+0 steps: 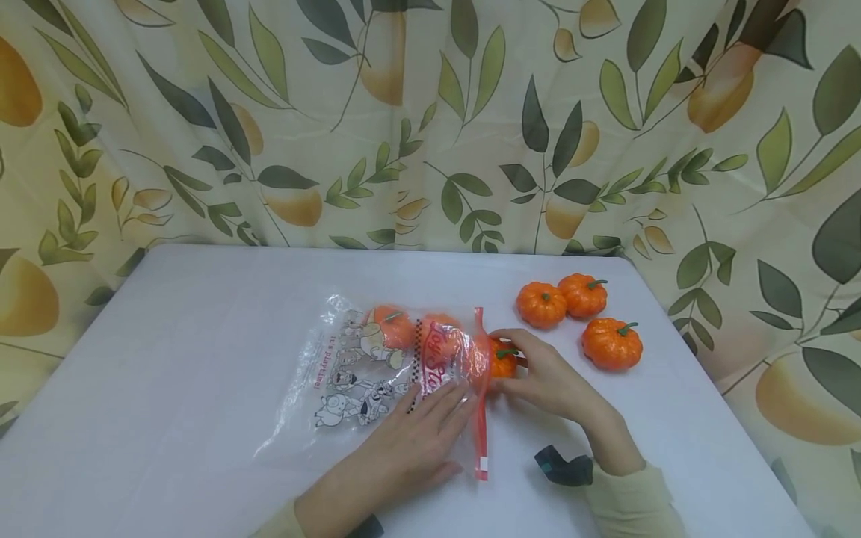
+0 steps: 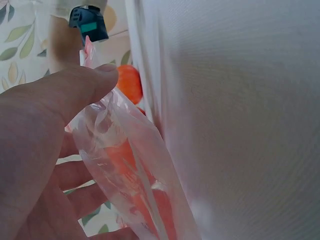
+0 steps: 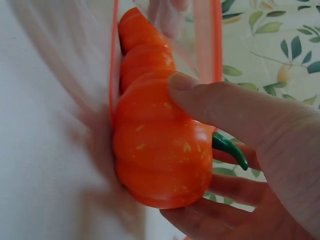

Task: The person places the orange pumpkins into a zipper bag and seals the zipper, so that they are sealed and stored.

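A clear zip bag (image 1: 303, 403) with printed cartoon figures and a red zip strip lies on the white table. Two small orange toy pumpkins (image 1: 393, 327) show through its plastic. My left hand (image 1: 424, 426) rests on the bag near its mouth, fingers fairly straight; the left wrist view has the thumb beside the bag's edge. At the mouth, my right hand (image 1: 548, 377) grips another pumpkin (image 3: 162, 145) with a green stem, thumb on one side and fingers on the other. This pumpkin is partly inside the opening, in line with the pumpkins within.
Three more orange pumpkins stand at the right rear of the table (image 1: 202, 321): two side by side (image 1: 541, 305) and one nearer (image 1: 612, 344), just beyond my right hand. A leaf-patterned curtain (image 1: 430, 149) hangs behind the table's back edge.
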A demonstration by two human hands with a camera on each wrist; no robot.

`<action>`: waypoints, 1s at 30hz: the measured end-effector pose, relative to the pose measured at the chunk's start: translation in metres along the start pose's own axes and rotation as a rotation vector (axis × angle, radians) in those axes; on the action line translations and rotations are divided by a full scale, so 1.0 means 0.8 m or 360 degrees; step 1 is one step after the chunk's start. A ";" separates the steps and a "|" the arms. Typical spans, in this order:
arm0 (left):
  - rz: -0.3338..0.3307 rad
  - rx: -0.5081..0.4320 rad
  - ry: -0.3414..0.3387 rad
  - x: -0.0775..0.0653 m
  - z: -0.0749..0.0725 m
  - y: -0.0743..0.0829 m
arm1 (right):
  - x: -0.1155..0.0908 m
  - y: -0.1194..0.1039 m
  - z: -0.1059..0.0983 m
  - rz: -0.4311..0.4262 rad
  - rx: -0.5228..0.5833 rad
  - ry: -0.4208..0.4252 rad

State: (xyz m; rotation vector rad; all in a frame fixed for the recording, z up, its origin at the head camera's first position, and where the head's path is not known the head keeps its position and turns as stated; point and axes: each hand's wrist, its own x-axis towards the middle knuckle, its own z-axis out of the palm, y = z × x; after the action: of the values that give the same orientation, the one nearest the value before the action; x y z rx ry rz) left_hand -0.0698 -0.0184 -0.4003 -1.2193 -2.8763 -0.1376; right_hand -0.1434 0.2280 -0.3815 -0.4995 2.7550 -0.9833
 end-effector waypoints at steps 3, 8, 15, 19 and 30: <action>0.0013 0.0003 -0.0002 0.000 0.000 0.000 | 0.003 0.001 0.003 0.0029 -0.0018 0.0068; 0.0030 0.0015 -0.0021 0.000 0.000 0.001 | 0.007 0.001 0.008 0.0088 -0.0078 0.0174; 0.0031 -0.0003 -0.0026 0.000 0.000 0.000 | 0.014 -0.007 0.022 0.0178 -0.0010 0.0229; 0.0015 -0.0075 -0.0051 0.000 -0.001 -0.003 | 0.016 -0.008 0.023 0.0151 0.0060 0.0185; 0.0019 -0.0143 -0.0086 0.000 -0.003 -0.009 | 0.019 0.005 0.030 0.0173 0.0384 0.0082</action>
State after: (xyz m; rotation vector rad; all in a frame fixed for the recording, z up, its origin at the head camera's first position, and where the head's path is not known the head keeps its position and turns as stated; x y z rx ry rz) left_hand -0.0751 -0.0236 -0.3987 -1.2740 -2.9381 -0.2395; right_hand -0.1518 0.2115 -0.4032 -0.2868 2.6245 -1.2944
